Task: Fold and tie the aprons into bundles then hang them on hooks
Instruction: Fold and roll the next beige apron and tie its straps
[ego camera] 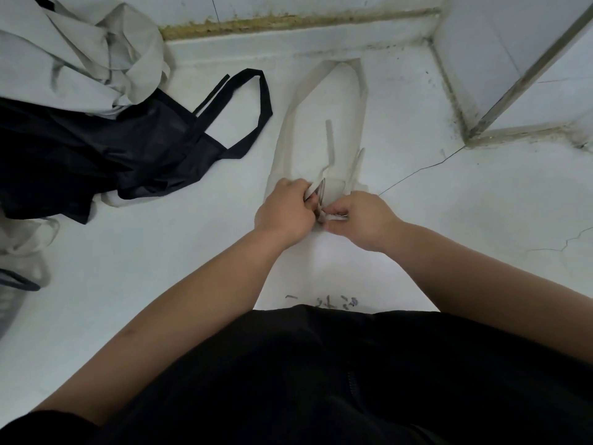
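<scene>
at the middle of the head view, both hands meet over the near end of a pale apron (321, 123), which lies folded into a long narrow strip on a white surface (192, 252) and runs straight away from the grip. the left hand (285, 210) has its fingers curled tight round a tie strap (319, 191) of that apron, knuckles up. the right hand (359, 220), just beside it and almost touching, pinches the strap's other part between thumb and fingertips. the strap is bunched between the two hands, and whether a knot is formed there cannot be told. another length of strap lies loose on the fold just beyond the grip.

well to the left of the grip a black apron (128, 146) lies crumpled, its neck loop (263, 101) spread open toward the pale apron without touching it. beyond it, far left of the grip, sits a heap of grey aprons (96, 49), partly resting on the black one.

to the right and beyond the grip stands a tiled pillar (513, 59); a thin crack (417, 170) runs from its base toward the right hand. nearer than the grip are dark marks (324, 301) on the surface and the person's black top (353, 380).
</scene>
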Available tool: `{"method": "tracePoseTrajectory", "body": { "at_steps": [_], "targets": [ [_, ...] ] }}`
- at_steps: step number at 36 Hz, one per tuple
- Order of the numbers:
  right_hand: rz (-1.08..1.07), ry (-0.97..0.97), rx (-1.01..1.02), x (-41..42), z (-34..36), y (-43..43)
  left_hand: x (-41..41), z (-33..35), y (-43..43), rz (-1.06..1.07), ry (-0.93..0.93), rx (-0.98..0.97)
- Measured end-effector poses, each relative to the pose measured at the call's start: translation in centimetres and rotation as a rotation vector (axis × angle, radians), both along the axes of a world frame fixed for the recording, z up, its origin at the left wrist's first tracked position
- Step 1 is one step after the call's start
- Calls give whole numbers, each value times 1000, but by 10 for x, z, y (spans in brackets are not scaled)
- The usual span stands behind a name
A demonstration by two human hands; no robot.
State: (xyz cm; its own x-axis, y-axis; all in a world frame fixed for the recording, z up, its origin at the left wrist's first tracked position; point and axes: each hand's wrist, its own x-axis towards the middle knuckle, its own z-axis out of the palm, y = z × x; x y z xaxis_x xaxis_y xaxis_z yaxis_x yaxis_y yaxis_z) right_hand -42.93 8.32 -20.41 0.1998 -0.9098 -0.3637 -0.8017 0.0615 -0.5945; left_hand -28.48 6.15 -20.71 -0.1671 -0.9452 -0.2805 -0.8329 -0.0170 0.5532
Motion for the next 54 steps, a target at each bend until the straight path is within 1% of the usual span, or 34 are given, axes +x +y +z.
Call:
{"method": "tracePoseTrajectory", "body": {
  "at_steps": [1, 3, 4, 6, 8, 9, 11, 15, 17, 20, 23, 25, 28, 33, 34, 37, 38, 39, 41, 42, 45, 47, 48, 51, 54],
  "targets": [
    [3, -15, 14, -1, 1, 1, 0, -1, 0, 9, -12, -17],
    [-36, -74, 55, -1, 4, 1, 3, -4, -1, 12, 31, -33],
    [-76, -102, 73, -2, 6, 0, 5, -5, -1, 12, 83, -32],
    [-119, -118, 98, -3, 11, -3, 11, -4, -1, 42, 246, 21],
    [-120, -123, 98, -3, 12, -6, 17, -2, 1, 122, 421, 90],
    [-121, -128, 107, -2, 12, -7, 19, -1, 2, 166, 474, 99],
    [-113, -97, 110, 1, 11, -7, 20, 0, 5, 243, 506, 77],
    [-50, 50, 88, 5, 15, -6, 20, -3, 14, 357, 443, 18],
    [-48, 103, 86, 3, 15, -5, 19, -6, 17, 401, 445, 5],
    [-111, 91, 117, -2, 17, -4, 17, -3, 19, 387, 360, -40],
    [-173, 13, 162, -2, 21, -5, 15, 1, 19, 407, 292, -63],
    [-189, -6, 181, 0, 22, -4, 13, 1, 21, 456, 328, -16],
    [-225, 21, 168, 0, 20, -3, 11, -1, 23, 566, 443, 90],
    [-279, 79, 103, 1, 18, 2, 16, -8, 21, 632, 438, 100],
    [-306, 81, 95, -1, 16, 3, 17, -9, 20, 624, 408, 82],
    [-418, 66, 100, -7, 13, 4, 23, -6, 20, 514, 129, -16],
    [-441, 55, 107, -7, 13, 3, 26, -5, 21, 505, 77, -37],
    [-453, 46, 115, -7, 13, 2, 28, -5, 21, 507, 72, -38],
    [-502, 1, 134, -4, 13, 0, 31, -5, 21, 541, 195, 26],
    [-569, -74, 146, -3, 11, -2, 31, -2, 21, 567, 299, 90],
    [-808, -452, 231, -6, 12, -5, 34, 6, 16, 683, 701, 327],
    [-878, -647, 285, -9, 17, -6, 37, 12, 13, 781, 913, 437],
    [-899, -737, 313, -11, 20, -6, 38, 16, 11, 822, 977, 464],
    [-955, -1019, 423, -15, 31, -4, 40, 29, 7, 919, 1091, 496],
    [-917, -1156, 453, -15, 40, -2, 41, 38, 3, 1087, 1294, 510]
  ]
}}
